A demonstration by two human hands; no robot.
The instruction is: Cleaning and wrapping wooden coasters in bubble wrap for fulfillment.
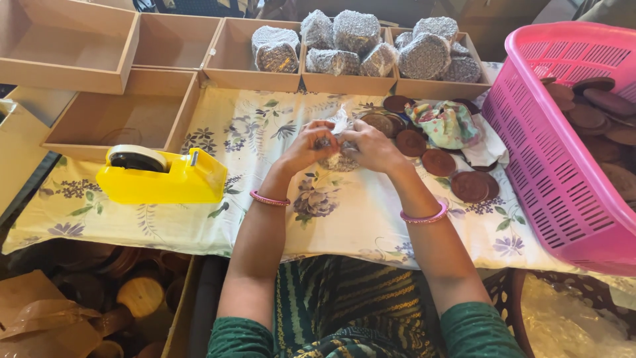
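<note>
Wrapping silver-foil bundle (339,159): left hand (308,146), right hand (374,147) pinching it.

Small bubble-wrapped bundle (339,154), crinkled, silvery, above floral tablecloth

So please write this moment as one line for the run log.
left hand + right hand: both hold wrapped bundle | over floral cloth | brown discs right | yellow tape dispenser left

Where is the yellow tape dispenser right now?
The yellow tape dispenser sits on the floral cloth, left of the left hand, just before an empty cardboard tray.
</note>
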